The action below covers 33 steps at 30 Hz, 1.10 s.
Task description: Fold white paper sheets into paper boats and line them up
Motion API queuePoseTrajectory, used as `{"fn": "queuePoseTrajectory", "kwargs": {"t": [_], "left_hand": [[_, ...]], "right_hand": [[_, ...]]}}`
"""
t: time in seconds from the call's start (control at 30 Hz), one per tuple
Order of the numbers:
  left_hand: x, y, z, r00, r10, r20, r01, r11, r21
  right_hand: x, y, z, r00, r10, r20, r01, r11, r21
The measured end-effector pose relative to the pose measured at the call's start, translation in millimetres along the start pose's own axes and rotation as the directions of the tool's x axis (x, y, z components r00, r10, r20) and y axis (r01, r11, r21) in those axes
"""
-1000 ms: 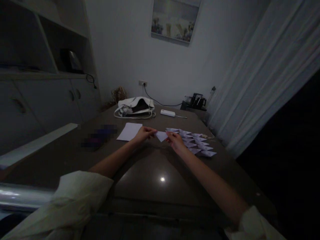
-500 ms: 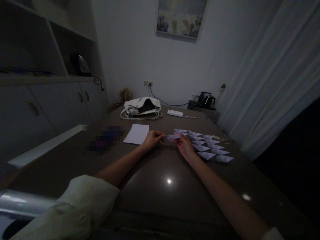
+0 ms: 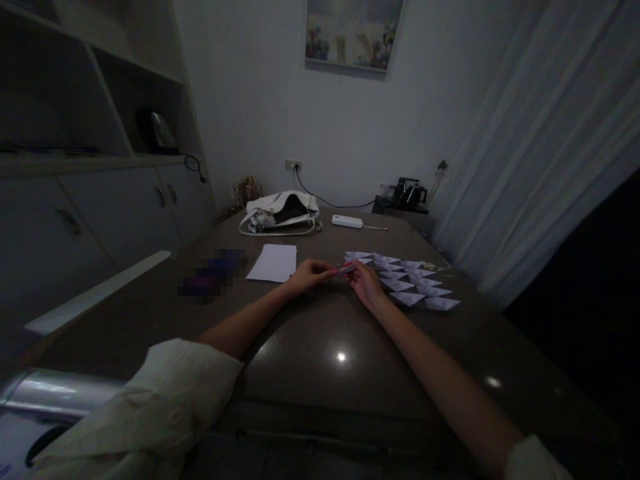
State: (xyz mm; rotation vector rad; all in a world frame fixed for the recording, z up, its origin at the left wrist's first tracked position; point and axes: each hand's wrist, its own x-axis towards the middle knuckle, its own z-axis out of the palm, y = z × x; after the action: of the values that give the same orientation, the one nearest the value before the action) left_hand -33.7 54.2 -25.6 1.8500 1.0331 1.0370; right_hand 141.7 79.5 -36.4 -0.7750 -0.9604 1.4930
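A small piece of folded white paper [image 3: 345, 269] is pinched between my two hands above the table. My left hand [image 3: 311, 275] grips its left end, with the fingers closed. At its right end, my right hand [image 3: 365, 283] has thumb and fingers closed on it, hiding part of the paper. Just right of my right hand stand several folded paper boats [image 3: 407, 298] in close rows. A stack of white paper sheets [image 3: 273, 263] lies to the left of my left hand.
A white handbag [image 3: 280, 203] sits at the back of the brown table [image 3: 320, 360]. Right of it lies a white power strip-like block [image 3: 347, 221] with a short cable. A blurred dark object [image 3: 213, 273] is on the left. A silvery cylinder [image 3: 60, 393] is at lower left.
The folded paper has turned from lying nearly level to slanting up toward the right, and shows a narrower side. Both hands still hold it. The whole view has shifted slightly.
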Motion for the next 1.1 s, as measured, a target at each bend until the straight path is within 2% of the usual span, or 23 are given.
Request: {"fn": "queuePoseTrajectory", "kwargs": {"t": [0.27, 0.33, 0.4, 0.5, 0.6, 0.7, 0.77, 1.0, 1.1], "left_hand": [[1, -1, 9.3, 0.99, 0.049, 0.134, -0.046, 0.999, -0.027], [0, -2, 10.4, 0.993, 0.041, 0.113, -0.043, 0.999, 0.013], [0, -3, 9.8, 0.997, 0.074, 0.037, -0.077, 0.993, 0.088], [0, -3, 6.5, 0.973, 0.209, -0.1, -0.16, 0.919, 0.36], [2, -2, 3.4, 0.944, 0.288, -0.162, -0.175, 0.851, 0.496], [2, -1, 2.7, 0.931, 0.317, -0.179, -0.184, 0.833, 0.521], [3, -1, 3.1, 0.927, 0.336, -0.166, -0.209, 0.832, 0.514], [1, 6, 4.3, 0.903, 0.409, -0.134, -0.288, 0.806, 0.517], [1, 8, 4.7, 0.904, 0.403, -0.145, -0.299, 0.837, 0.459]], "right_hand": [[-4, -2, 2, 0.994, -0.018, 0.106, 0.019, 1.0, 0.0], [-3, -2, 2, 0.994, -0.025, 0.103, 0.024, 1.0, 0.014], [-2, -1, 2, 0.996, -0.026, 0.085, 0.022, 0.999, 0.039], [-1, 0, 1, 0.999, -0.042, 0.031, 0.04, 0.998, 0.055], [-2, 2, 0, 0.993, -0.034, 0.111, 0.04, 0.998, -0.05], [-3, 2, 0, 0.975, -0.032, 0.219, 0.08, 0.974, -0.214], [-4, 3, 0, 0.972, -0.027, 0.234, 0.093, 0.956, -0.279], [-2, 6, 1, 0.986, -0.005, 0.165, 0.05, 0.961, -0.272], [1, 8, 0, 0.994, -0.02, 0.107, 0.046, 0.968, -0.247]]}}
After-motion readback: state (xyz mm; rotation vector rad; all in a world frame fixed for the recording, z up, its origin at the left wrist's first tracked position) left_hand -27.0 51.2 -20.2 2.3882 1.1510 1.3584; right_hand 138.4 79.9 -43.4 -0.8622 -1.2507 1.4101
